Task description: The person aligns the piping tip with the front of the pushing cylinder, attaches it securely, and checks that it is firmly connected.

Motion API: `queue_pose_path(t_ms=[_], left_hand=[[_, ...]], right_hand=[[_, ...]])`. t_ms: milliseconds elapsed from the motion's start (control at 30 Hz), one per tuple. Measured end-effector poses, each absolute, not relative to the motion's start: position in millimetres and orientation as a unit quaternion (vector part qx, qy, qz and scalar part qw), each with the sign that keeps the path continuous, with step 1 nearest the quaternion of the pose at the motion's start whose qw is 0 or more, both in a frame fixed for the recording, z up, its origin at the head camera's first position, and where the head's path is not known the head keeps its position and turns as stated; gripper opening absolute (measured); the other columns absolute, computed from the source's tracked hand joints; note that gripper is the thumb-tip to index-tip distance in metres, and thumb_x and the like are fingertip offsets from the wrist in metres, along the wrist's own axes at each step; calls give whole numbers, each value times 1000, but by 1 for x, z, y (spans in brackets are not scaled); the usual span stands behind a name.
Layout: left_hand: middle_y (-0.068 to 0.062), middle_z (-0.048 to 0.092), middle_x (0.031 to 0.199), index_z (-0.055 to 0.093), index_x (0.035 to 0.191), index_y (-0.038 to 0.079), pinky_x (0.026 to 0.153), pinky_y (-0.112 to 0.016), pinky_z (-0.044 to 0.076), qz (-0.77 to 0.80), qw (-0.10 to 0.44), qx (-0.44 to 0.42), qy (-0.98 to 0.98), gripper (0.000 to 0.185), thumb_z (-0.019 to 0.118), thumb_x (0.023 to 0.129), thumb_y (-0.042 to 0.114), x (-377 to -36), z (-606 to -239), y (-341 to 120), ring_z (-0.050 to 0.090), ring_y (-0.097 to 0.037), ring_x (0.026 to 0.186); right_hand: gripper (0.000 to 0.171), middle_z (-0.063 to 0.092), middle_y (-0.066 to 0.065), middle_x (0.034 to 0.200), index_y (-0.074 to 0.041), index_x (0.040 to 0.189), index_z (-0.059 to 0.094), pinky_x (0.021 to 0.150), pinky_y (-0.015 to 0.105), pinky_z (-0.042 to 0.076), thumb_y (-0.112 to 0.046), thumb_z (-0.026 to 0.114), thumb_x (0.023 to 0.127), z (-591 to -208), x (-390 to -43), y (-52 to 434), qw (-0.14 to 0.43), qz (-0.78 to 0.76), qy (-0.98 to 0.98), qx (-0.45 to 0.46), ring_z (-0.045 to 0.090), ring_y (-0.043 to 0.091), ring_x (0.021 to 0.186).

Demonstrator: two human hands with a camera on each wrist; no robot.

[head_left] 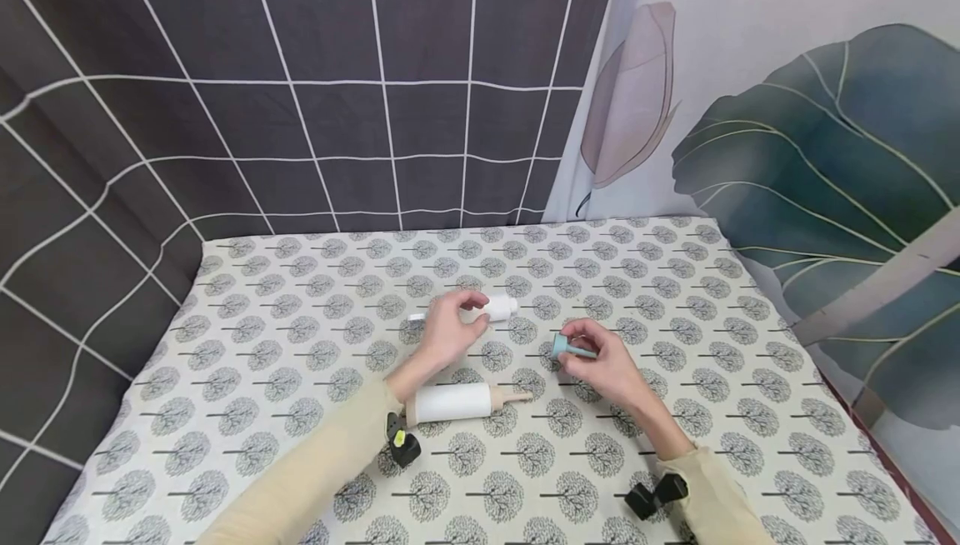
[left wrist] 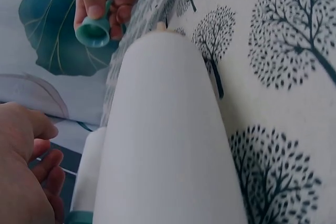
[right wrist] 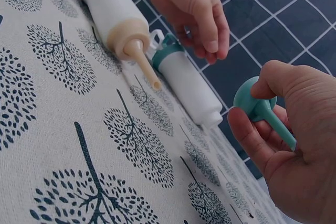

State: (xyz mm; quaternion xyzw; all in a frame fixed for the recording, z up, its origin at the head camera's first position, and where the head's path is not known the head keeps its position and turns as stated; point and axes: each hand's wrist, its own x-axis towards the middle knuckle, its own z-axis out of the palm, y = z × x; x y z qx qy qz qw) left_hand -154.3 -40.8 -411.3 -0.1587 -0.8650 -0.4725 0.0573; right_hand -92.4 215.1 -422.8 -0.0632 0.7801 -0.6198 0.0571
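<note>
My right hand (head_left: 606, 366) pinches a teal funnel-shaped nozzle (right wrist: 254, 99) between thumb and fingers, its thin spout pointing back toward the palm. The wide mouth of the nozzle faces left in the head view. My left hand (head_left: 447, 331) is over a white tube (right wrist: 190, 86) with a teal collar and a white loop handle, fingers loosely bent and apart from it in the right wrist view. Nearer me, beside my left wrist, lies a second white tube (head_left: 453, 402) with beige ends and a long beige spout (right wrist: 142, 61) pointing right.
A cream cloth printed with dark trees (head_left: 517, 487) covers the table. Behind it hangs a dark curtain with white grid lines (head_left: 322, 120). On the right hangs a pale curtain with a large leaf print (head_left: 825, 145).
</note>
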Motion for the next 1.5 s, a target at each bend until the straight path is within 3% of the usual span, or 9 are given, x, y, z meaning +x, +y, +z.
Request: queue_pose_path(t_ms=[300, 667, 1233, 1500], left_hand=[[-9, 70, 113, 71, 111, 6, 104, -50, 34, -409, 84, -161, -894, 31, 79, 81, 8, -164, -412, -51, 60, -29, 106], [-8, 70, 117, 70, 116, 6, 105, -49, 32, -367, 78, -158, -913, 39, 82, 79, 12, -172, -415, -58, 60, -28, 107], [-8, 69, 112, 70, 116, 8, 95, -47, 39, -330, 64, -180, -925, 45, 85, 74, 14, -182, -420, -63, 62, -28, 99], [-10, 68, 119, 71, 116, 9, 94, -47, 38, -331, 54, -183, -924, 45, 86, 73, 12, -184, -422, -64, 62, -30, 102]], right_hand=[[36, 66, 23, 105, 7, 116, 54, 79, 34, 58, 7, 67, 83, -423, -92, 215, 61, -621, 779, -61, 66, 39, 97], [37, 65, 23, 106, 6, 117, 54, 81, 33, 57, 5, 68, 83, -425, -93, 215, 63, -614, 784, -61, 66, 34, 97], [36, 65, 22, 106, 6, 116, 55, 81, 32, 57, 6, 69, 83, -425, -94, 215, 57, -615, 784, -62, 66, 34, 98], [36, 65, 22, 105, 6, 115, 55, 80, 33, 58, 8, 68, 82, -424, -93, 213, 57, -619, 781, -59, 66, 34, 98]])
